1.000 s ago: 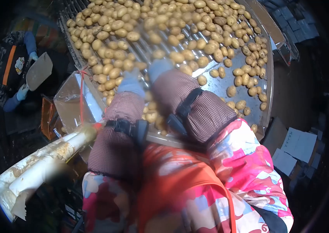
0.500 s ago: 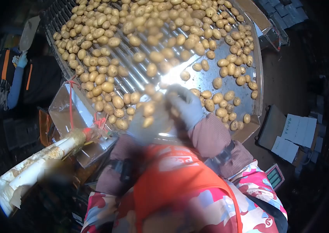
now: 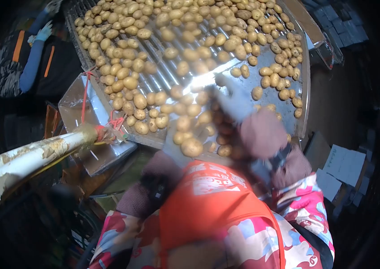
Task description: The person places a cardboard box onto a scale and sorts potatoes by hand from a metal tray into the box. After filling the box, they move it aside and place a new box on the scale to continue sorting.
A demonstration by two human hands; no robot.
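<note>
Many potatoes (image 3: 129,83) lie over a metal roller table (image 3: 155,76) and the smooth metal plate (image 3: 268,95) to its right. My left hand (image 3: 175,142), in a pale glove, is low at the table's near edge, beside a group of potatoes (image 3: 192,147); its fingers are mostly hidden by them and blurred. My right hand (image 3: 232,101), gloved too, reaches over the plate just right of the bright glare. Motion smears its fingers, and whether it holds anything cannot be made out. Dark shadow covers several potatoes (image 3: 224,130) between the two hands.
A worn white-wrapped pole (image 3: 42,154) juts in from the left, tied with red string near a plastic-covered box (image 3: 74,101). A co-worker's gloved hand and blue sleeve (image 3: 32,65) show at upper left. Cartons (image 3: 344,163) stand at the right.
The view has shifted, and the table appears farther right. My right hand has moved right, away from my left hand. More potatoes now lie near the table's front edge between my hands.
</note>
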